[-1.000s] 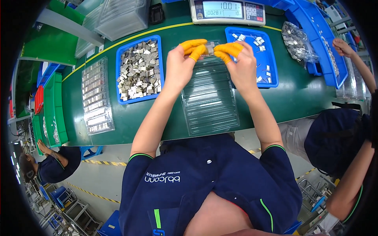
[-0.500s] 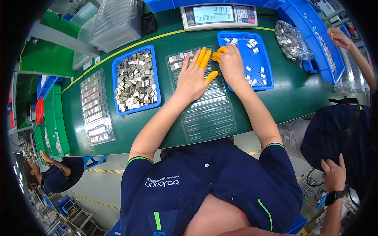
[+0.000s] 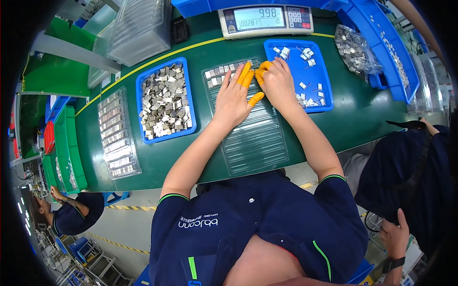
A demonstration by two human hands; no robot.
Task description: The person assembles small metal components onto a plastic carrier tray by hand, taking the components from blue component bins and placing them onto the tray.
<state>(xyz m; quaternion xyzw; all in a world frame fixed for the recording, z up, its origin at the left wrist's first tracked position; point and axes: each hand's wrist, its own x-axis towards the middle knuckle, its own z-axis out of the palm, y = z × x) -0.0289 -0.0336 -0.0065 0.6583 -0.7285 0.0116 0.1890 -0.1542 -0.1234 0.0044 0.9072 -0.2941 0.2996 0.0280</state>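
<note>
A clear plastic tray with long grooves (image 3: 255,148) lies before me, small silver-and-white block-shaped parts (image 3: 219,71) lining its far rows. My left hand (image 3: 232,99) rests over the tray's far part, fingers stretched out, with yellow finger cots on the thumb and two fingers. Right beside its fingertips, my right hand (image 3: 276,85) is closed in a pinch at the tray's far right, also wearing yellow cots. Whatever sits between those fingertips is hidden. A blue tray (image 3: 328,95) next to my right hand holds white parts with thin wires (image 3: 305,86).
Left of the grooved tray stands a blue tray (image 3: 193,125) heaped with silver parts. Farther left lies a filled clear tray (image 3: 114,128). At the back are a digital scale (image 3: 267,21) and stacked clear trays (image 3: 140,31). A bag of parts (image 3: 353,45) lies right. Co-workers are on both sides.
My right hand has shifted slightly left and nearer, its fingertips closer to my left hand. The co-worker's raised hand at the far right has left its place. The scale's reading has changed slightly.
</note>
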